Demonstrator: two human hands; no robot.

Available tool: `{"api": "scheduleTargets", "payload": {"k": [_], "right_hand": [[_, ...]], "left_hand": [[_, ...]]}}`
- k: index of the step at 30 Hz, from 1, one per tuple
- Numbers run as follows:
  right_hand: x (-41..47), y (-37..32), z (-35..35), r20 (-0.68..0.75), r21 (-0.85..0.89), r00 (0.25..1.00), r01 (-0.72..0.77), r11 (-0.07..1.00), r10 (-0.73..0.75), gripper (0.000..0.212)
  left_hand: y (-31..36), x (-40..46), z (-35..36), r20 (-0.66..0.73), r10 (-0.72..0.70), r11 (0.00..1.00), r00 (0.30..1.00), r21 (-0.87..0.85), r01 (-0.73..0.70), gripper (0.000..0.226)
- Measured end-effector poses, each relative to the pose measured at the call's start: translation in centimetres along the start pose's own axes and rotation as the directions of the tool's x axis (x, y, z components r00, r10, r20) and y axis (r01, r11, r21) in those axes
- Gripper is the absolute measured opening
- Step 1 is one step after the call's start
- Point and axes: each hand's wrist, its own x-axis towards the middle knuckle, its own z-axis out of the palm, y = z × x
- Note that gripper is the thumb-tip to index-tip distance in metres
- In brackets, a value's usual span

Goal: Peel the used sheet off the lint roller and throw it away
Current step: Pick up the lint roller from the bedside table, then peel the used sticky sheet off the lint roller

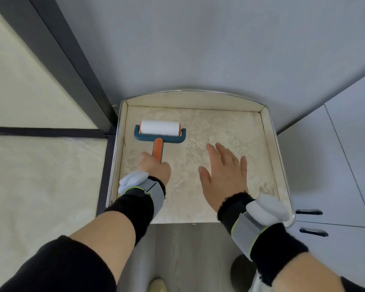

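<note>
Roller [160, 129] handle in left hand [154, 167].

left hand [154, 167] gripping lint roller [160, 133] (handle)

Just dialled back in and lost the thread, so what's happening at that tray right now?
A person's left hand is closed around the orange handle of the teal-framed lint roller with a white sheet roll, which lies on the cream patterned tray with a raised rim. The right hand is open, fingers spread, over bare tray surface to the right of the roller, touching nothing visible. No sheet looks peeled yet, and no bin is clearly visible.
</note>
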Motion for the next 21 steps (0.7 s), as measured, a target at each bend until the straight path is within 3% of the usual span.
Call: {"api": "scheduleTargets", "payload": {"k": [5, 11, 13, 18, 21], "right_hand": [[0.0, -3.2, -7.1, -0.125, 0.059, 0.992, 0.041, 0.997, -0.034, 0.05], [-0.9, -8.2, -17.8, -0.251, 0.172, 0.968, 0.064, 0.983, -0.019, 0.051], [-1.3, -9.3, -19.9, -0.277, 0.242, 0.961, 0.087, 0.966, -0.017, 0.053], [-4.8, -13.3, -30.5, -0.43, 0.354, 0.9, 0.245, 0.903, -0.076, 0.052], [-7.2, -14.8, -35.2, -0.469, 0.311, 0.874, 0.301, 0.902, -0.13, 0.049]], "left_hand": [[2.8, -5.8, -4.6, -0.01, 0.169, 0.979, 0.986, -0.114, -0.169, 0.013], [6.4, -15.6, -12.1, -0.009, 0.422, 0.852, 0.906, -0.336, -0.401, 0.012], [7.0, -17.6, -13.8, -0.036, 0.458, 0.833, 0.888, -0.332, -0.443, 0.011], [10.7, -24.4, -22.2, -0.2, 0.608, 0.714, 0.768, -0.285, -0.639, 0.015], [12.9, -27.3, -26.3, -0.215, 0.632, 0.689, 0.744, -0.284, -0.667, 0.019]]}}
